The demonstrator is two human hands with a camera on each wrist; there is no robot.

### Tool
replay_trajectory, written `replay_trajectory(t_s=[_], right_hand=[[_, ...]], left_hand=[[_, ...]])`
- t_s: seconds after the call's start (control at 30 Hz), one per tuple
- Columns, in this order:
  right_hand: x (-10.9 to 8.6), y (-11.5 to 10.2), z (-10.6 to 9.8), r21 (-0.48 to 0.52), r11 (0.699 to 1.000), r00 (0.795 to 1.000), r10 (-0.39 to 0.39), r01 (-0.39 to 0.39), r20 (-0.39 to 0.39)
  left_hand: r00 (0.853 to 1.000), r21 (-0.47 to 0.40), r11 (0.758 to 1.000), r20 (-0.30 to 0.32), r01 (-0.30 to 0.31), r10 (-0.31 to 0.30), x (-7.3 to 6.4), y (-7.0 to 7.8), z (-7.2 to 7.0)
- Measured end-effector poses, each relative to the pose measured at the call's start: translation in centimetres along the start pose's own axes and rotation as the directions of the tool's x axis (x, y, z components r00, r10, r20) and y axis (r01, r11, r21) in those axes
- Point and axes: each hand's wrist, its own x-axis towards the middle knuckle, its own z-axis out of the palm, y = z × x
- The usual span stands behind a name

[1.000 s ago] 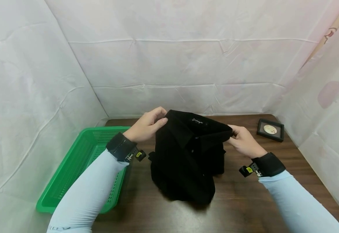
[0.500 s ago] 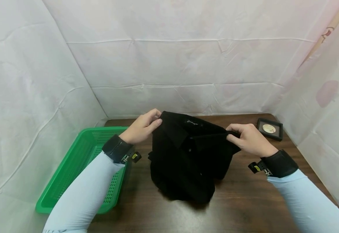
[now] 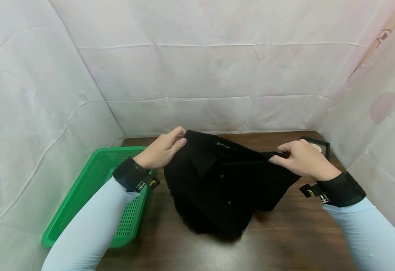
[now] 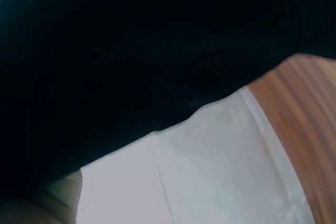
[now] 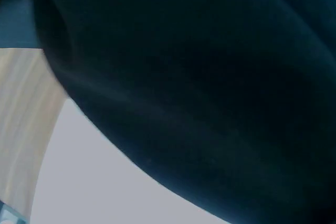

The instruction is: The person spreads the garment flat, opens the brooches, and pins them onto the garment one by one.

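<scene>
A black buttoned shirt (image 3: 214, 188) with a white-lettered label inside its collar hangs between my hands in the head view, its lower part bunched on the table. My left hand (image 3: 161, 148) pinches its upper left corner between thumb and fingers. At the upper right edge, my right hand (image 3: 302, 160) grips the cloth, thumb toward me. Dark cloth (image 4: 131, 61) fills most of the left wrist view, with a bit of the left hand (image 4: 63, 198) at the lower left. In the right wrist view the shirt (image 5: 199, 93) covers nearly everything and the fingers are hidden.
A green perforated plastic basket (image 3: 93, 192) stands at the left, partly under my left forearm. A small black frame with a round pale disc (image 3: 324, 147) lies at the back right, partly behind my right hand. White sheeting (image 3: 197, 71) walls the brown wooden table (image 3: 285, 241).
My right hand has moved right, pulling the shirt's upper edge wider. My left hand has shifted slightly left, still pinching its corner. The small frame is now partly covered by the right hand.
</scene>
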Motion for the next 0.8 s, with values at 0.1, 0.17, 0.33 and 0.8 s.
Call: replay_trajectory(t_s=[0.1,0.17,0.33,0.8], right_hand=[[-0.1,-0.6,-1.1,0.006,1.000,0.999,0.009,-0.009,0.051],[-0.2,-1.0,-1.9,0.014,1.000,0.998,0.002,-0.003,0.069],[-0.4,-1.7,-3.5,0.023,0.998,0.997,-0.066,0.065,0.037],[0.0,-0.6,-4.7,0.088,0.995,0.996,-0.057,0.052,0.061]], left_hand=[[1.000,-0.014,1.000,0.010,-0.016,0.016,-0.2,0.6,-0.4],[1.000,-0.021,0.999,0.017,-0.024,0.024,-0.3,1.2,-0.8],[0.999,-0.021,0.999,0.029,-0.031,0.032,-0.6,2.7,-2.1],[0.994,-0.059,0.992,0.002,-0.112,0.113,0.4,4.0,-3.0]])
